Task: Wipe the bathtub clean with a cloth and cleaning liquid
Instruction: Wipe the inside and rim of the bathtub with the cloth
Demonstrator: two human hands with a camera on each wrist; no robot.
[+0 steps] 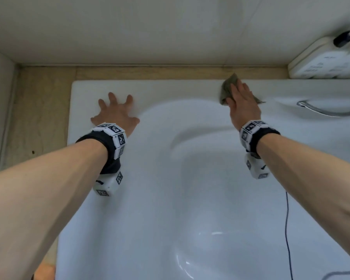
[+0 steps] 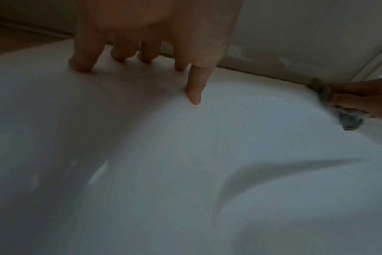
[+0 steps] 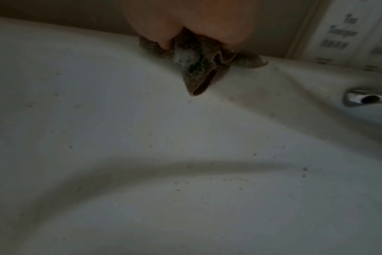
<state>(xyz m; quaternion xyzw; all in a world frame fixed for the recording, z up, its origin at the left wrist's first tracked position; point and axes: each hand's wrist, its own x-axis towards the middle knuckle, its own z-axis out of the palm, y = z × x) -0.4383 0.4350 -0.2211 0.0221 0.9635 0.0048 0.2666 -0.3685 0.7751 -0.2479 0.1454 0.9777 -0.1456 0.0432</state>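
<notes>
A: Where's the cloth point(image 1: 227, 87) rn?
B: Far rim of the tub point(image 1: 170, 87), under the right hand point(image 1: 243, 107). Fingers look flat on top, pressing it down, not balled round it. Corners stick out on both sides of the palm.

A: And the left hand point(image 1: 114, 114)?
B: Spread wide, fingertips planted on the same rim, holding nothing. Prob a brace.

A: Which way does the rim run from the cloth?
B: Its long axis runs left-right across the view. Bare rim lies left of the cloth, btwn the two hands; to the right it runs toward the handle point(image 1: 329, 110). Right hand is the one on the cloth, so my guess is the next stroke goes sideways along the rim.

A: How's the cloth look?
B: Grey-green, bunched, whitish foam on the underside in the wrist view point(image 3: 199, 65). Tub wall below shows small dark specks, so prob not wiped yet
</notes>
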